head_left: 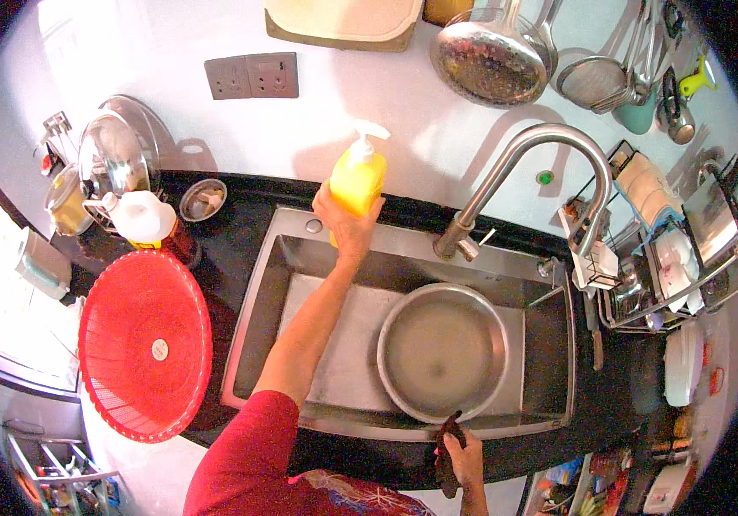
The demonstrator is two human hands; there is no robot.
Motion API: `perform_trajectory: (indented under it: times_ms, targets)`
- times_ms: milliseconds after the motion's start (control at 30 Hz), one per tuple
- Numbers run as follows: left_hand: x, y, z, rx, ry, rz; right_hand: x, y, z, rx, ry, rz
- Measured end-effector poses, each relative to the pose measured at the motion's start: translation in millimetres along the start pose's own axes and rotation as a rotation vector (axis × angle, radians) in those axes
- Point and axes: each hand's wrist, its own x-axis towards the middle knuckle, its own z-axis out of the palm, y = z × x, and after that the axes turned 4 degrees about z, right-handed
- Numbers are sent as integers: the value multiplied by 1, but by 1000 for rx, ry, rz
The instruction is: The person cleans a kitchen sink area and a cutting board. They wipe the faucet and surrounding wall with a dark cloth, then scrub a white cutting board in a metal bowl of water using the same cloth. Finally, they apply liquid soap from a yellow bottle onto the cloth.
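Note:
My left hand [347, 217] is wrapped round a yellow pump bottle [360, 178] with a white pump head, held up over the back left rim of the sink [347, 371]. A round, grey metal pan [442, 340] rests in the right half of the steel basin, its inside facing up. At the front edge of the sink, my right hand [465, 458] is closed on the dark handle [448, 464] of the pan. My left forearm crosses the basin's left side.
A curved steel faucet [519, 142] arches over the sink's back right. A red plastic basket [141, 344] stands left, near a white jug [141, 217] and a small metal bowl [203, 199]. On the right is a loaded dish rack [674, 301]. Strainers [593, 82] hang on the wall.

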Motion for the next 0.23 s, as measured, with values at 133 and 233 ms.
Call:
perform_trajectory:
  times_ms: [133,233]
  targets:
    - [-3,23,-28,85,-74,-159,-5,-5,2,-22,-6,-51]
    - [-23,27,-56,47,-70,-3,6,17,1,-170,-20,-100]
